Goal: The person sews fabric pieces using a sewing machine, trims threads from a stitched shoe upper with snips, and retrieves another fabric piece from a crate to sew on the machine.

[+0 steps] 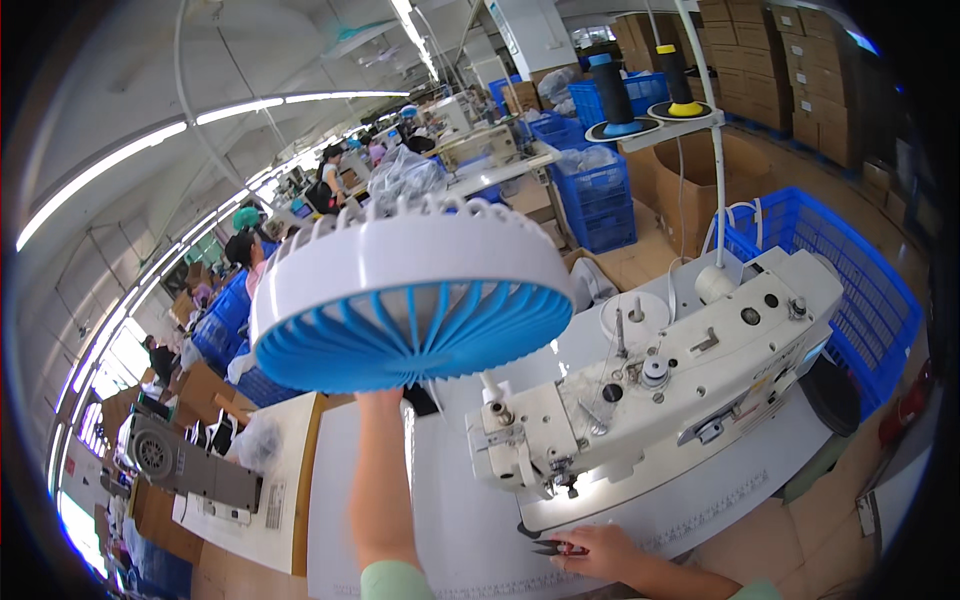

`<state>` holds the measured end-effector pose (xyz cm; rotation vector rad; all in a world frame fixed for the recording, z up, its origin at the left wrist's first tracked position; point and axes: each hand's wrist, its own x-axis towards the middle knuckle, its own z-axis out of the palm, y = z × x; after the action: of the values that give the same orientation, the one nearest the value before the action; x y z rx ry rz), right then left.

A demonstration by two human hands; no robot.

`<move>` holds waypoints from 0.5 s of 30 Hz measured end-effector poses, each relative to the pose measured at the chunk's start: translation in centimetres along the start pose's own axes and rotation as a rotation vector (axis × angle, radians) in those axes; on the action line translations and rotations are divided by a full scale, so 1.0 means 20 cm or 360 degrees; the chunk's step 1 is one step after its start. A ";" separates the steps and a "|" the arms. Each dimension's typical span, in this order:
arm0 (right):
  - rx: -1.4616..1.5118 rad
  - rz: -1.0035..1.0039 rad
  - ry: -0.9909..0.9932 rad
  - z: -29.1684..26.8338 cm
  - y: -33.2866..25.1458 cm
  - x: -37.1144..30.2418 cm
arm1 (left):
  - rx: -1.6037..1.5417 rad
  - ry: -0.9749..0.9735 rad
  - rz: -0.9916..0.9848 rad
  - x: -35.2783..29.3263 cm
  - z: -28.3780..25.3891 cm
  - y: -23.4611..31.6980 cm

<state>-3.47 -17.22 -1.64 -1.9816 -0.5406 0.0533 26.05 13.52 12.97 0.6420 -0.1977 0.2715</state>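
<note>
Small snips (570,549) with dark blades and red on the handles are clamped in the grip of a right hand (603,553) at the near edge of a white table (465,545), tips pointing left, near the left end of a sewing machine (650,385). Pale tabletop opens between the machine and the left forearm (383,490), leaving side room there; a printed scale follows the near edge. The right hand's fingers curl inward, its forearm slanting in from the lower right — the left forearm reaches from the near edge toward the far side. A white-and-blue fan (415,300) hides the left grip, whose state cannot be told. A black piece (421,400) shows beside the left wrist — partly covered by the fan.
</note>
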 end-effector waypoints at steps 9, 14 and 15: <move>0.0220 -0.0009 0.0097 -0.04 -0.10 -0.01 | 0.1239 -0.0408 -0.0534 0.20 -0.59 -0.54; 0.0029 -0.0015 0.0060 0.00 0.03 -0.03 | 0.1233 0.0211 -0.0890 -0.30 -0.41 -0.17; -0.0077 -0.0059 0.0054 0.00 0.06 -0.02 | 0.1411 0.0222 -0.0749 -0.42 -0.44 -0.07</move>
<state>-3.44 -17.86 -2.77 -2.0152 -0.5609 -0.0164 19.47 16.28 3.12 1.5125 0.2325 -0.0720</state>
